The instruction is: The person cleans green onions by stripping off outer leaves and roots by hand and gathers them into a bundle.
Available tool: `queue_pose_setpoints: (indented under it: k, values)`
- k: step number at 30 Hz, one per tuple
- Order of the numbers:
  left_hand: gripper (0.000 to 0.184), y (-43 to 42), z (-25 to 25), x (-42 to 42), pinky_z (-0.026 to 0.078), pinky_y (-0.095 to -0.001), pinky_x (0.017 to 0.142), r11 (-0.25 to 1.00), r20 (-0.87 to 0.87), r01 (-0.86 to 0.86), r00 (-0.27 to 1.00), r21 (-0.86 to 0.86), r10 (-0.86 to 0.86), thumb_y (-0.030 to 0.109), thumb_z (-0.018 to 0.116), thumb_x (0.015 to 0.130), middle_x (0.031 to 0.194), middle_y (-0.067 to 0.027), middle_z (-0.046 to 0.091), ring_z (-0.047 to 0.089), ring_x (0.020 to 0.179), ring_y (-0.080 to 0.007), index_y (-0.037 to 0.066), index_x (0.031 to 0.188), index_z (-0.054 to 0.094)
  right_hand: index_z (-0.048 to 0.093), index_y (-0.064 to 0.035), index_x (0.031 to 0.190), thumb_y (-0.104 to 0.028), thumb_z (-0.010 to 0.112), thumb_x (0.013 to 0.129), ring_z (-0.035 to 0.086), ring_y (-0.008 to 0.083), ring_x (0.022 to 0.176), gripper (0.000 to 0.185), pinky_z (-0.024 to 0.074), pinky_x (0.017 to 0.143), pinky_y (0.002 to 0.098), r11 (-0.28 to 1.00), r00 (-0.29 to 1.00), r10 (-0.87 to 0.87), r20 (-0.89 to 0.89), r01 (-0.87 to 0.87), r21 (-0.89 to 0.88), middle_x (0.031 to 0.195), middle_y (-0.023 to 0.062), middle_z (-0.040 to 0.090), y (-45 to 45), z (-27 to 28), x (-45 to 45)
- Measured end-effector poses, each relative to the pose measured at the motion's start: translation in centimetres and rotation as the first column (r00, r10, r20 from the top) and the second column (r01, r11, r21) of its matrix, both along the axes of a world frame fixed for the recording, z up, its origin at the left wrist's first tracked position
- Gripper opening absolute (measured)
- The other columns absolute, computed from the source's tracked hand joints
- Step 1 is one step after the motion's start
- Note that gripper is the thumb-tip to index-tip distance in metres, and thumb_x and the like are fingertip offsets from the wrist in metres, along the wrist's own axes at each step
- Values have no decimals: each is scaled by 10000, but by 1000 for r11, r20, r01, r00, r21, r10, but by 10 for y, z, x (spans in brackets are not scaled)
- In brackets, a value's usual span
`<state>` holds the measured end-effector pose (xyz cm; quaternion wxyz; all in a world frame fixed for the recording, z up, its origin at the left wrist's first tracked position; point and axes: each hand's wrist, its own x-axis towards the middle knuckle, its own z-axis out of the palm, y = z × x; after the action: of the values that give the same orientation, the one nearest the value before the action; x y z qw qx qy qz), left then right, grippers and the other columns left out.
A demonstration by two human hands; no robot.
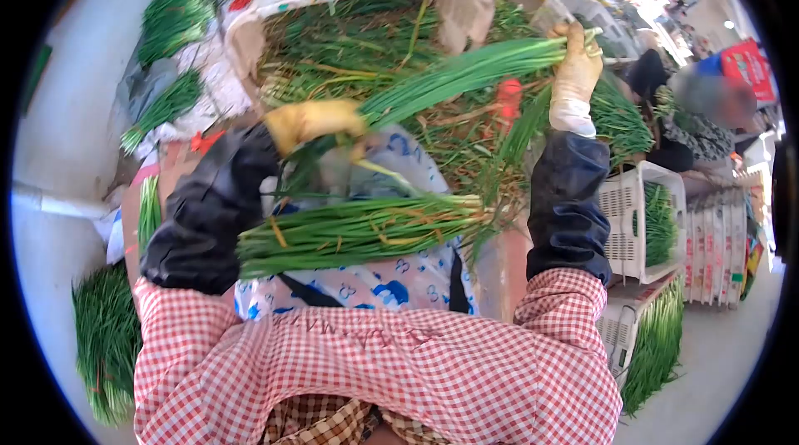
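Observation:
My right hand (pixel 576 71), in a pale glove, is raised at the right, closed around the stem end of a bunch of garlic chives (pixel 466 75). The bunch slants down to the left, its leaf tips reaching my left hand (pixel 315 124). That hand wears a yellowish glove; its curled fingers are around leaves, and some loose green and yellow strands hang below it. Across my lap, on a patterned apron (pixel 358 285), lies a second pile of garlic chives (pixel 366 230) with yellowed leaves mixed in. The fingertips of the left hand are partly hidden.
Ahead stands a large pale tub (pixel 243 33) full of loose leaves and trimmings. Bundled chives lie at the left (pixel 108 341) and far left. On the right are white crates (pixel 620 212) holding chives and stacked trays (pixel 717 245). Another person (pixel 707 116) sits at the right.

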<state>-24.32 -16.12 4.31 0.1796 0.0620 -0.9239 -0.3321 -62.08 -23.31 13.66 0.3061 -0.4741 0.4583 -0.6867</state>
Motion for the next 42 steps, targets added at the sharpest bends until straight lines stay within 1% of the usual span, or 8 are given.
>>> queue_pose_setpoints:
  k: [3,6,10,15,19,23,38,42]
  values:
    - [172,-11,-74,41,510,-349,549,360,645,-741,671,567,364,144,537,866,755,-115,637,644,654,-220,-1,891,627,588,27,961,-179,594,942,625,135,718,207,497,636,258,970,991,-125,-53,111,-216,819,85,664,-16,11,-47]
    - [347,4,-37,66,546,-349,627,342,790,-836,531,429,307,223,558,859,968,-147,681,689,778,-220,-20,1102,602,591,23,975,-186,582,950,627,129,714,211,496,645,249,943,899,-246,-361,137,-303,825,68,672,-9,42,-53]
    - [605,11,15,58,433,-387,981,638,609,-749,426,-179,670,271,666,771,1116,-200,619,561,1110,-360,20,1298,509,594,24,974,-234,586,956,637,132,739,259,491,671,241,901,483,-384,-787,10,-433,844,64,677,-14,65,-23]
    - [736,2,75,13,376,-387,1047,599,200,-748,565,-285,801,418,692,750,1342,-204,486,452,1258,-338,64,1355,467,601,24,972,-264,545,977,665,161,762,293,512,646,242,859,814,273,-513,-446,-252,885,84,680,-14,87,36]
    - [820,-7,159,-17,315,-346,1082,747,-93,-360,868,559,488,458,679,829,1424,-128,417,410,1293,-237,51,1452,334,609,2,942,-300,557,965,674,166,681,307,557,590,280,778,787,534,-309,-600,-184,837,104,685,16,113,107]
    - [710,9,191,-26,434,-292,939,592,-119,-181,895,785,430,313,671,846,1230,-76,559,551,1072,-150,71,1440,367,594,-63,885,-438,500,963,596,135,551,394,471,487,230,712,748,659,-78,-654,-257,694,85,641,48,128,161]
    - [308,-13,131,-60,428,-212,486,530,-9,-387,802,754,597,125,674,836,834,-46,650,631,712,-87,23,1121,616,671,-50,888,-383,585,933,626,124,614,347,477,540,260,786,720,583,-377,-617,36,709,31,667,17,105,152]
    - [450,-44,108,-24,507,-359,816,780,226,-626,759,-4,611,181,698,817,986,-120,667,632,923,-208,-30,1196,575,616,-62,871,-320,548,965,607,140,610,283,490,555,260,919,733,-14,-680,-259,-298,685,34,629,-14,107,118]
